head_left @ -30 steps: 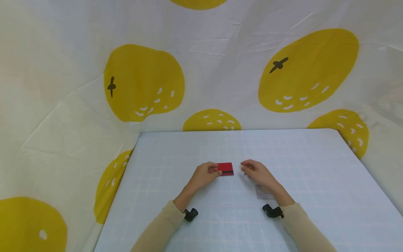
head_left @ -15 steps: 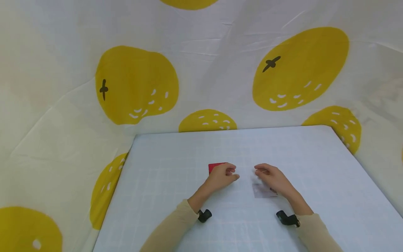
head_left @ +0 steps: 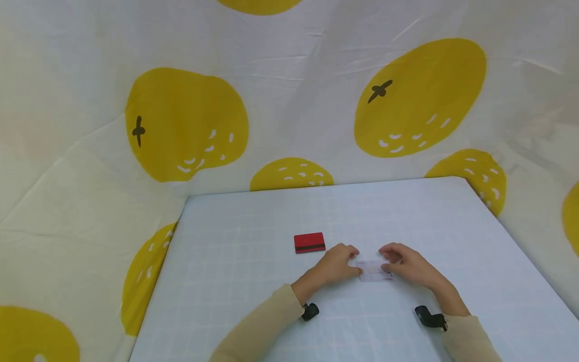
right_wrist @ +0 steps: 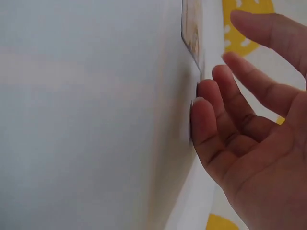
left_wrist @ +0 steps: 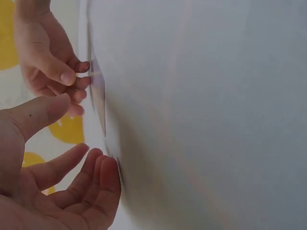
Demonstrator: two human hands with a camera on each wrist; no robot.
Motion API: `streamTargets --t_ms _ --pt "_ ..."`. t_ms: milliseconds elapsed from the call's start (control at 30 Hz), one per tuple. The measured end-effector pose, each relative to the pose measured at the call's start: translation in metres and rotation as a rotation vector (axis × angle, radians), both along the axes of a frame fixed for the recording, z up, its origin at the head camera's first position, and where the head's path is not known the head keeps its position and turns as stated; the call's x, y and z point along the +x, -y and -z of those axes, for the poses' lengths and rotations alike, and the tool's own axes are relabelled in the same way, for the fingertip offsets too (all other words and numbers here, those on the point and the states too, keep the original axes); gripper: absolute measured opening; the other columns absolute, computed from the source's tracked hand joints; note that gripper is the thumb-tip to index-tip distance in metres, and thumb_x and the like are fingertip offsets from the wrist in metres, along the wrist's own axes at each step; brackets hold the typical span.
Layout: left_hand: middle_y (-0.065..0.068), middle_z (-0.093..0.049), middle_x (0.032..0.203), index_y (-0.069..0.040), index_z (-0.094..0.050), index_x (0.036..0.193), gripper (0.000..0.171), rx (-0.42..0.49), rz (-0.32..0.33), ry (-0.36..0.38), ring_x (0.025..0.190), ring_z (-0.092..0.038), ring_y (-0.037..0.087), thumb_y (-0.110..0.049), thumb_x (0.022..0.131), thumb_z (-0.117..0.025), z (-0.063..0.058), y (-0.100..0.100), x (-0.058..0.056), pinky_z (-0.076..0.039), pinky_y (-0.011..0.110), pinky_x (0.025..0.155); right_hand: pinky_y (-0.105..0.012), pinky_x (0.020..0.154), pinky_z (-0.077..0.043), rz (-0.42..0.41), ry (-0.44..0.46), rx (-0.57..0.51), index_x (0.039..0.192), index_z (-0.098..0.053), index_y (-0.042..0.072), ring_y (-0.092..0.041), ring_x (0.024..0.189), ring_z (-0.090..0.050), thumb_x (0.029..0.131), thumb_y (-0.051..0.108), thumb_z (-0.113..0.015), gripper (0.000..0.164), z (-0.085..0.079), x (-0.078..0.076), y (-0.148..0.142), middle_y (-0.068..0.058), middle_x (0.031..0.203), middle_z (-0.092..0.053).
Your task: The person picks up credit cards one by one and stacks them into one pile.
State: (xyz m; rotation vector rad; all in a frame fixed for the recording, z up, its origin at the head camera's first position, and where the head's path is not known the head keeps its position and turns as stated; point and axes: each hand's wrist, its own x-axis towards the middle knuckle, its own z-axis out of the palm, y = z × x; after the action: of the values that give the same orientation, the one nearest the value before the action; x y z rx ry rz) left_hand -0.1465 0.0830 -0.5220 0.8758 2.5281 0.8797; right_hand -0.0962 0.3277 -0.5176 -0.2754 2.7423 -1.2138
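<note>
A pale, see-through-looking card [head_left: 373, 274] lies on the table between the two hands. My left hand [head_left: 335, 265] is at its left end, thumb tip by the card's edge and fingers spread from the thumb. At the other end, my right hand [head_left: 409, 265] has its thumb over the card's right part. In the right wrist view, the right thumb and index finger stand apart, and the card [right_wrist: 192, 26] shows beyond the fingertips. Its thin side [left_wrist: 99, 91] appears in the left wrist view. A red card [head_left: 309, 243] with a black stripe lies beyond the left hand, untouched.
The table [head_left: 253, 301] has a white cloth with a faint grid. Behind it hangs a white curtain [head_left: 298, 105] printed with yellow fruit. Small black cameras [head_left: 310, 311] sit at both wrists.
My left hand has let go of the red card and moved right to the pale card. My right hand has drawn back and rightward. The head view has turned slightly right.
</note>
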Motion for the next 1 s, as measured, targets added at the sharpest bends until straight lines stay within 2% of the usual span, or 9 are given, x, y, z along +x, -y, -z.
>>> streamTargets --t_ms 167,367,767,1000 --pt "-0.005 -0.057 0.104 -0.017 -0.066 0.125 0.049 -0.13 0.009 -0.012 0.089 -0.049 0.006 -0.036 0.083 -0.081 0.0 -0.006 0.006 -0.045 0.021 0.076 -0.029 0.072 -0.044 -0.082 -0.013 0.03 0.117 -0.063 0.003 -0.021 0.085 -0.05 0.081 0.019 -0.084 0.044 0.0 0.005 -0.008 -0.005 0.097 -0.056" --pt "-0.005 -0.052 0.105 -0.023 -0.063 0.121 0.048 -0.234 -0.022 -0.04 0.091 -0.046 0.009 -0.038 0.08 -0.084 -0.004 -0.01 0.011 -0.045 0.024 0.073 -0.026 0.07 -0.04 -0.082 0.044 0.103 0.119 -0.058 0.007 -0.019 0.085 -0.045 0.076 0.019 -0.088 0.054 0.004 0.007 -0.012 -0.003 0.094 -0.048" --pt "-0.007 -0.051 0.102 -0.024 -0.063 0.119 0.045 -0.237 -0.02 -0.034 0.09 -0.045 0.008 -0.035 0.08 -0.084 -0.002 -0.011 0.013 -0.044 0.023 0.073 -0.027 0.07 -0.038 -0.129 0.021 0.082 0.113 -0.057 0.006 -0.019 0.086 -0.043 0.076 0.014 -0.087 0.048 0.011 0.005 -0.015 -0.003 0.094 -0.047" --pt "-0.008 -0.052 0.1 -0.025 -0.062 0.122 0.048 -0.221 -0.019 -0.04 0.085 -0.045 0.007 -0.034 0.081 -0.085 -0.002 -0.012 0.015 -0.043 0.022 0.071 -0.028 0.069 -0.039 -0.125 0.037 0.081 0.112 -0.055 0.005 -0.02 0.084 -0.044 0.075 0.012 -0.086 0.049 0.007 0.005 -0.013 -0.003 0.091 -0.049"
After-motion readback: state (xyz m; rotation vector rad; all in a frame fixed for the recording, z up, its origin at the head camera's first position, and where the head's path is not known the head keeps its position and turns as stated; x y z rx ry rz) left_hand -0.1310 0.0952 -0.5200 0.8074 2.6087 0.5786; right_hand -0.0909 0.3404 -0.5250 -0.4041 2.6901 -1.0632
